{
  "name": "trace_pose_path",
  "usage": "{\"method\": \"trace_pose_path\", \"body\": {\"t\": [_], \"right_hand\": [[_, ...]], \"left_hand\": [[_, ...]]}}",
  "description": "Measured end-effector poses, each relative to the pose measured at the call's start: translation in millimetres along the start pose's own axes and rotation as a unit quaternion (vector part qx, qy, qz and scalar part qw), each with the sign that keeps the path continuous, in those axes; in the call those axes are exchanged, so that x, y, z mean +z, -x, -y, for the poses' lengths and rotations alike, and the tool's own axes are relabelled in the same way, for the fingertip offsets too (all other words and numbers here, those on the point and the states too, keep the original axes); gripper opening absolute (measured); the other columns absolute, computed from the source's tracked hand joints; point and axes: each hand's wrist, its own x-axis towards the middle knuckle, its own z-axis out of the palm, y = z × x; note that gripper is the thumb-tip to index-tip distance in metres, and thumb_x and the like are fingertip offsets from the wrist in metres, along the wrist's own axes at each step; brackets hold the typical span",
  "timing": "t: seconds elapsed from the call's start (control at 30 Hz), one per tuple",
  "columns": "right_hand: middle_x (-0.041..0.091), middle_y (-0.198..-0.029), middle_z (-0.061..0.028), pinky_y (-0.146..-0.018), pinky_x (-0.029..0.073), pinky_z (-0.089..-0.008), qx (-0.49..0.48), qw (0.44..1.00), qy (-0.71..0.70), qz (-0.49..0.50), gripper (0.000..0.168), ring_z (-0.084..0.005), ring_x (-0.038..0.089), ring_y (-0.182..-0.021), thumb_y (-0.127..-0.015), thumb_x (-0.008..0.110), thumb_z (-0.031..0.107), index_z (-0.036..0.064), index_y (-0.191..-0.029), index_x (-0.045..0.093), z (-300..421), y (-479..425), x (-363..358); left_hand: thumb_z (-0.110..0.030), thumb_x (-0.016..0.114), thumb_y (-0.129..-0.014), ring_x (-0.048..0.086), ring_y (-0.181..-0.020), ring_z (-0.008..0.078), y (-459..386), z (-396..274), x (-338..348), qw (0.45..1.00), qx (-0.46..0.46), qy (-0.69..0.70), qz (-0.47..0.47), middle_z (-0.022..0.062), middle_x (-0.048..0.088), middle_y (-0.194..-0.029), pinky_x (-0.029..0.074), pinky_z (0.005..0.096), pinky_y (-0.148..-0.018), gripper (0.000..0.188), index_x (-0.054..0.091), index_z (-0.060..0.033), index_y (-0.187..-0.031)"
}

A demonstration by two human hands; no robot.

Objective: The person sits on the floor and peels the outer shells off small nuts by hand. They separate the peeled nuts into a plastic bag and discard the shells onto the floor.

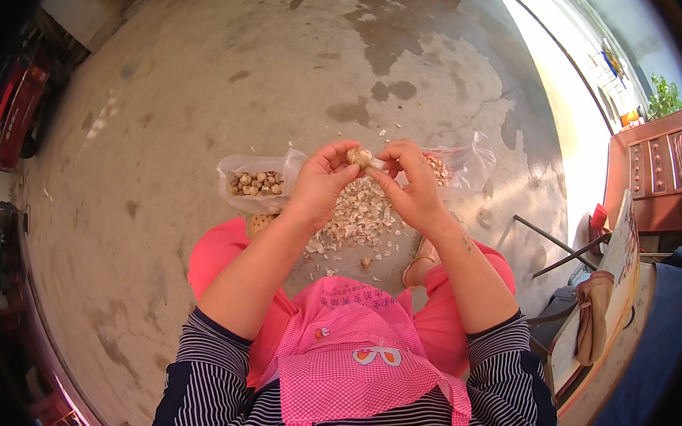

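Observation:
A garlic bulb is held between the thumb and fingers of my left hand. My right hand pinches a strip of pale garlic skin at the bulb's right side. Below both hands, a heap of loose garlic skins covers the floor. To the left stands a white plastic bag with many whole bulbs inside. On the right, partly behind my right hand, a clear plastic bag holds reddish garlic cloves.
A small brown piece lies on the concrete floor between my feet. To my right are a folding table with a brown cloth item on it and a reddish wooden door panel. A red vehicle stands at far left.

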Motion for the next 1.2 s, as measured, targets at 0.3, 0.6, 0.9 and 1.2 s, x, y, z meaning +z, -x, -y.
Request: {"method": "trace_pose_path", "body": {"t": [0.3, 0.6, 0.9, 1.2], "right_hand": [[0.055, -0.102, -0.0113, -0.063, 0.051, -0.0294, 0.004, 0.999, 0.033, -0.003, 0.017, -0.0228, 0.059, -0.079, -0.083, 0.063, 0.003, 0.002, -0.1, 0.06, 0.2, -0.7, 7.8], [0.056, -0.086, -0.0109, -0.064, 0.046, -0.0326, 0.048, 0.998, 0.002, 0.032, 0.008, -0.0241, 0.058, -0.077, -0.083, 0.062, 0.004, 0.0, -0.089, 0.057, -3.6, -3.4, 8.0], [0.053, -0.085, -0.0136, -0.067, 0.044, -0.0387, -0.064, 0.992, 0.109, 0.003, 0.011, -0.0327, 0.054, -0.079, -0.083, 0.057, 0.001, 0.002, -0.089, 0.049, -10.4, 2.0, 7.0], [0.056, -0.089, -0.0133, -0.068, 0.046, -0.0371, -0.069, 0.996, 0.043, -0.021, 0.013, -0.0309, 0.056, -0.08, -0.084, 0.056, -0.002, 0.003, -0.09, 0.046, -12.0, 6.5, 13.4]], "left_hand": [[0.006, 0.061, -0.083, 0.06, -0.092, 0.0133, 2.3, 15.0, -0.1, 0.984, 0.087, -0.155, -0.013, 0.0079, 0.06, -0.107, 0.051, 0.0253, -0.08, 0.033, 0.057, 0.0014, -0.116], [0.009, 0.065, -0.077, 0.061, -0.088, 0.0146, 6.7, 20.9, 0.6, 0.947, 0.171, -0.266, -0.049, 0.0074, 0.059, -0.098, 0.052, 0.025, -0.078, 0.033, 0.062, 0.0005, -0.108], [-0.008, 0.064, -0.086, 0.063, -0.089, 0.0172, 4.6, -0.9, 7.0, 0.998, -0.008, -0.059, 0.016, 0.0091, 0.063, -0.096, 0.054, 0.0275, -0.077, 0.027, 0.058, 0.0035, -0.11], [-0.013, 0.05, -0.094, 0.064, -0.092, 0.0228, -1.3, -0.7, -5.3, 0.986, -0.115, 0.094, 0.074, 0.0148, 0.062, -0.104, 0.054, 0.0333, -0.082, 0.03, 0.051, 0.004, -0.118]]}}
